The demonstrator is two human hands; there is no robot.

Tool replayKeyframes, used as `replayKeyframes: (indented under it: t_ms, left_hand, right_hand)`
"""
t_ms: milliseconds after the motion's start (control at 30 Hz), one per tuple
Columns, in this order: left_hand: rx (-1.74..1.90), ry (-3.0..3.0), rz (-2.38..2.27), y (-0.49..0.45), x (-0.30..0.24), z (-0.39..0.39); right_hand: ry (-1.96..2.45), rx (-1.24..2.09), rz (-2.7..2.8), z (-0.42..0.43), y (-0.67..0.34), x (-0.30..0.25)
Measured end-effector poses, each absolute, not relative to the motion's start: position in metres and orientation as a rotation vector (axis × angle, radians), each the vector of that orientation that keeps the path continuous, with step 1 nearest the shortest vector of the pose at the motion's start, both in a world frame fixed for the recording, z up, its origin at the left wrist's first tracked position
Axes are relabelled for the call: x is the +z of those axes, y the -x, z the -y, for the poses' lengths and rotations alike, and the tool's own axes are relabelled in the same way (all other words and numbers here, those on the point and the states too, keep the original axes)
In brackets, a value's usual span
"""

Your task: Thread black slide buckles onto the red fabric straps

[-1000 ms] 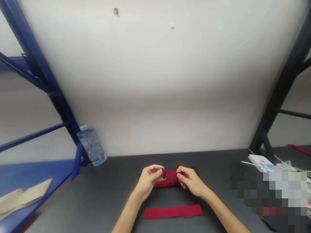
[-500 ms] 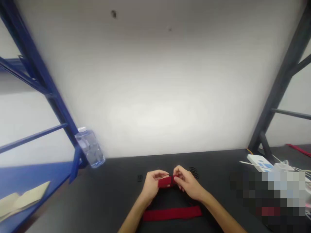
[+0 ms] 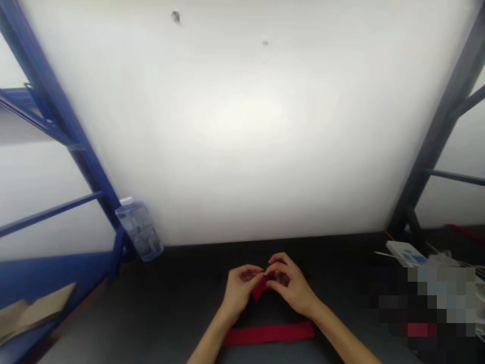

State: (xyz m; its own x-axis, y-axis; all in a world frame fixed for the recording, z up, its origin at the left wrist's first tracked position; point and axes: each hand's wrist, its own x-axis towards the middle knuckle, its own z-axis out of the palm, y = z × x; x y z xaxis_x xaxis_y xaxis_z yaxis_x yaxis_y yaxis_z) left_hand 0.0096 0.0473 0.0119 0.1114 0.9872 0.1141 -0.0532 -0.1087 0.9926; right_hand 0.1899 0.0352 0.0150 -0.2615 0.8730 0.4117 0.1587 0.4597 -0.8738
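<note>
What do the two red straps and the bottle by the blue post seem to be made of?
Flat strap: probably woven fabric, matte red, limp.
Held strap: seemingly the same, folded where gripped.
Bottle: likely clear plastic, see-through, white cap.

The folded strap is plain red, like the flat strap at 6 o'clock. Desk dark grey, wall white. Rack at 9 o'clock blue, post at 3 o'clock dark grey, box white with blue marks.
</note>
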Motion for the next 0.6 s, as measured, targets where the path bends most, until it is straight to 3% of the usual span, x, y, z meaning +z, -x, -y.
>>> replayKeyframes:
  t_ms: [333, 600]
  left_hand:
    - [1.135, -1.138, -0.940, -0.013, 0.011, -0.045]
    - [1.216, -1.148, -1.055, -0.005, 0.014, -0.050]
  right_hand:
    - [0.836, 0.914, 1.704, -0.036, -0.191, 0.023]
    - [0.762, 1.159, 1.476, -0.045, -0.199, 0.016]
